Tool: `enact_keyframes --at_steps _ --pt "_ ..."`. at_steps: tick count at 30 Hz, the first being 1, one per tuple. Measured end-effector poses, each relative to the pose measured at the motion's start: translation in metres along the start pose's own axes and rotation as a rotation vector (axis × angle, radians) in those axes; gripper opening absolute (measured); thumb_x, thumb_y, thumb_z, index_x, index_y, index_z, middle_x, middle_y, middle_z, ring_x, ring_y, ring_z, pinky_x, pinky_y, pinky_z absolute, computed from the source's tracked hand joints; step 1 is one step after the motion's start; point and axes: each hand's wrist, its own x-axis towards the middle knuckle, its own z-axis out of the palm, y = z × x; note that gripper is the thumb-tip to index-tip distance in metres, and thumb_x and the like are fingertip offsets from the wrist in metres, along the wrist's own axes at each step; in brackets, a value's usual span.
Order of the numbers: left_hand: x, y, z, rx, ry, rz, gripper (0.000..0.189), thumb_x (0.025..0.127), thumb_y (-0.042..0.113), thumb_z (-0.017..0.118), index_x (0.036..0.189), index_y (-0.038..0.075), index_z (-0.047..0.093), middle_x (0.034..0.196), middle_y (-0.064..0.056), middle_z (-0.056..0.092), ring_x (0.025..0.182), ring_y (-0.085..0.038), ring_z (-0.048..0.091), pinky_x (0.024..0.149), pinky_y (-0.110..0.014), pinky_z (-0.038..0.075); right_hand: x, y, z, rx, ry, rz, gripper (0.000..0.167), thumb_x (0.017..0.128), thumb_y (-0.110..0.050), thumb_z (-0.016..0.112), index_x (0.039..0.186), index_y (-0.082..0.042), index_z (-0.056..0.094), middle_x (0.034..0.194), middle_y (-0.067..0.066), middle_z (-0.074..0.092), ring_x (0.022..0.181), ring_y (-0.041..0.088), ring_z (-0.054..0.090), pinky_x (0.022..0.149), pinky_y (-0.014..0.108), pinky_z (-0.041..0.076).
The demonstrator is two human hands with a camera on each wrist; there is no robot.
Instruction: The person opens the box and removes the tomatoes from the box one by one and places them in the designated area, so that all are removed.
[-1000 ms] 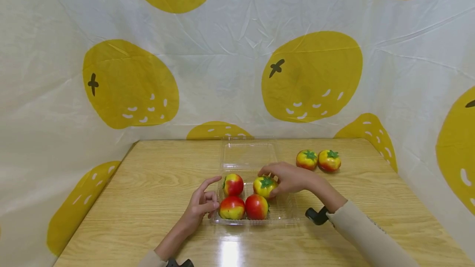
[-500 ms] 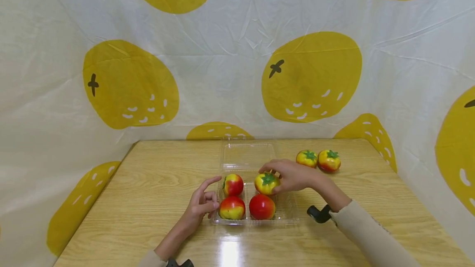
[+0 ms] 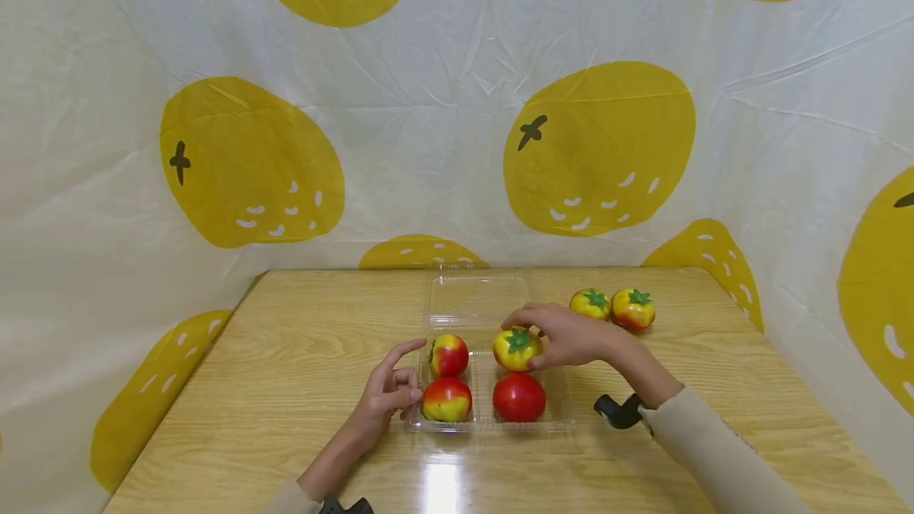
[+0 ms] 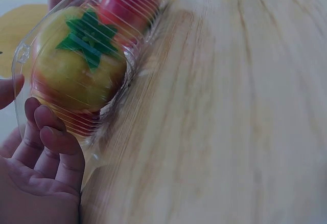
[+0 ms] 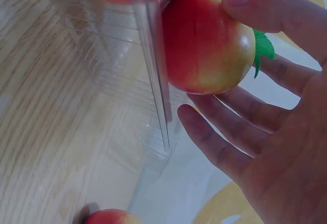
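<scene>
A clear plastic clamshell box [image 3: 485, 427] lies with its lid [image 3: 480, 298] folded back. My right hand [image 3: 567, 337] grips a tomato-like yellow-and-red fruit [image 3: 517, 350] with a green leaf cap at the box's back right. In the right wrist view, thumb and fingers curl around this fruit [image 5: 209, 45], beside the box wall. A red fruit [image 3: 519, 398] lies just in front of it. Two more fruits, one at the back [image 3: 448, 355] and one in front [image 3: 447, 400], fill the left side. My left hand [image 3: 382, 397] rests loosely curved fingers against the box's left side.
Two similar fruits, one [image 3: 589, 305] beside the other [image 3: 633, 309], stand on the wooden table [image 3: 321, 316] at the back right. A white curtain [image 3: 428, 141] printed with yellow fruit hangs behind the table and along its sides.
The held fruit has shifted slightly right and back with my right hand. The front right fruit has rolled to the right, its yellow part turning out of view. My left hand has stayed put.
</scene>
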Motion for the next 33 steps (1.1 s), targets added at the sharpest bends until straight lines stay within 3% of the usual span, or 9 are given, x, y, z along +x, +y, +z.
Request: enact_keyframes --at_steps 16,27,33 --pt "0.0 -0.001 0.0 -0.02 -0.003 -0.001 0.071 0.092 -0.002 0.055 0.156 -0.008 0.025 0.074 0.004 0.055 0.055 -0.026 0.037 0.047 -0.028 0.04 -0.015 -0.002 -0.01 0.08 0.053 0.015 0.055 0.088 -0.016 0.078 0.139 -0.01 0.06 0.137 0.01 0.06 0.12 0.025 0.06 0.098 0.047 0.058" --pt "-0.001 -0.002 0.0 -0.012 -0.006 0.018 0.07 0.092 -0.004 0.054 0.155 -0.01 0.025 0.075 0.004 0.055 0.056 -0.029 0.036 0.046 -0.03 0.039 -0.029 0.004 -0.015 0.143 0.151 0.037 0.057 0.088 -0.016 0.078 0.142 -0.01 0.058 0.138 0.013 0.058 0.122 0.033 0.06 0.093 0.044 0.06" --pt "-0.001 -0.002 0.0 -0.013 -0.007 0.016 0.069 0.091 -0.004 0.054 0.154 -0.01 0.026 0.074 0.003 0.055 0.056 -0.022 0.04 0.048 -0.026 0.042 -0.04 0.005 -0.018 0.178 0.21 0.05 0.059 0.089 -0.016 0.078 0.143 -0.01 0.056 0.14 0.013 0.057 0.123 0.036 0.059 0.094 0.049 0.059"
